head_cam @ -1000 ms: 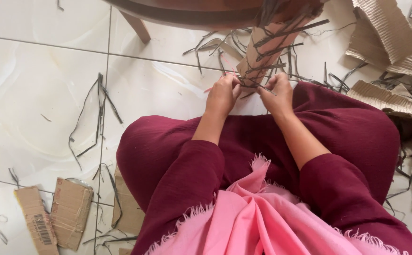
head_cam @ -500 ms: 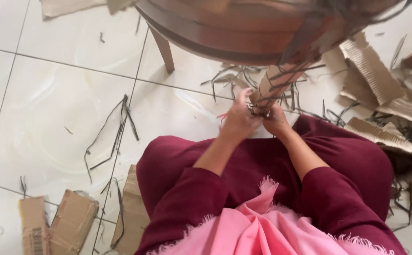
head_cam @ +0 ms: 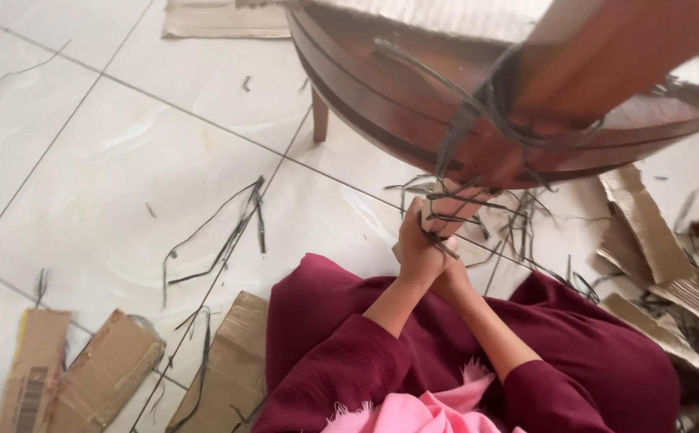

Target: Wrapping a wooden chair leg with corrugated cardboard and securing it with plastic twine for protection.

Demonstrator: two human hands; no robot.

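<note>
A round brown wooden table point(head_cam: 381, 88) stands over me, and its near leg point(head_cam: 454, 210) is wrapped in cardboard and bound with dark plastic strapping. My left hand point(head_cam: 418, 250) grips the wrapped leg and a strap at its lower end. My right hand point(head_cam: 451, 282) sits just behind and below the left, mostly hidden by it, closed against the same leg. More dark straps point(head_cam: 478, 112) loop up around the tabletop's rim. I sit on the floor in maroon clothes with a pink cloth point(head_cam: 414, 410) in my lap.
Loose dark strap pieces point(head_cam: 229, 232) lie on the white tiled floor at my left. Flattened cardboard pieces point(head_cam: 101, 370) lie at bottom left, torn corrugated cardboard point(head_cam: 654, 240) piles up at right, and another sheet point(head_cam: 221, 20) lies at the top. A second table leg point(head_cam: 320, 116) stands farther back.
The view tilted up, showing more of the tabletop. My hands, spread apart on the straps a second ago, have come together, one over the other, on the wrapped leg.
</note>
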